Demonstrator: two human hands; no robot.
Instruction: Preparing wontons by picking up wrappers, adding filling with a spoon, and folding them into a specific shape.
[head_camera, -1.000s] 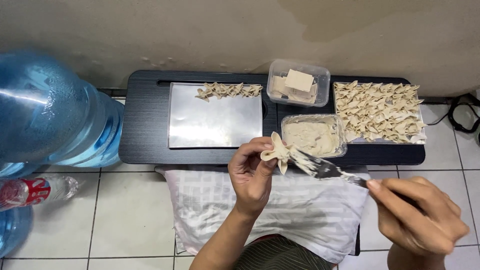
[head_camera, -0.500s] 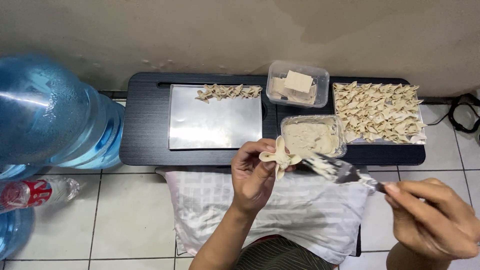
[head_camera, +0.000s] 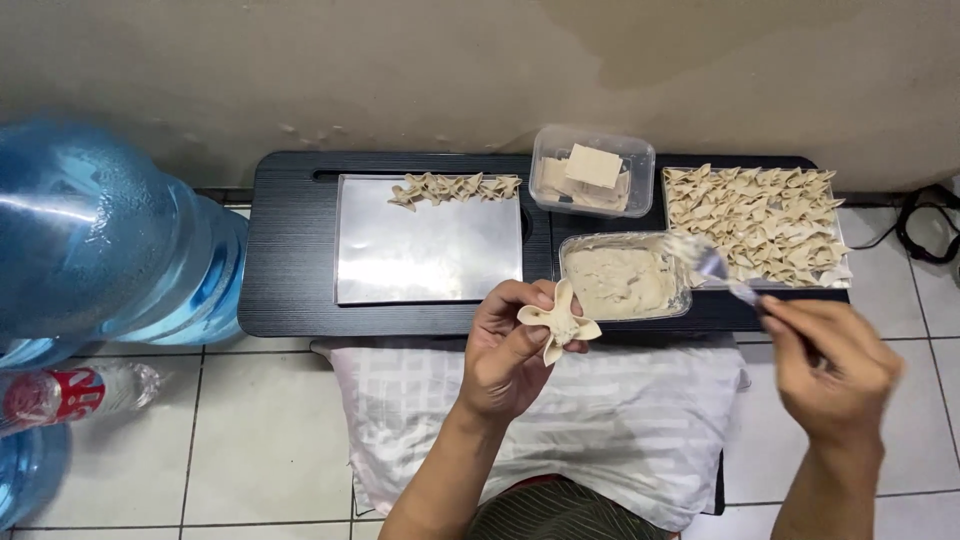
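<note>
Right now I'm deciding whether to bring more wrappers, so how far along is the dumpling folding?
Done: one tray is covered with folded dumplings, and a short row starts the second tray. In hand: the left hand holds a filled wrapper, while the right hand holds a fork by the filling tub. Left: most of the second tray is bare, and wrappers remain.

Left hand (head_camera: 510, 355) is raised from the lower centre, palm turned up, fingers curled and closed in a pinch, forearm angled upward. Right hand (head_camera: 835, 370) is held further right, fingers clenched in a grip, knuckles upward, slightly blurred.
</note>
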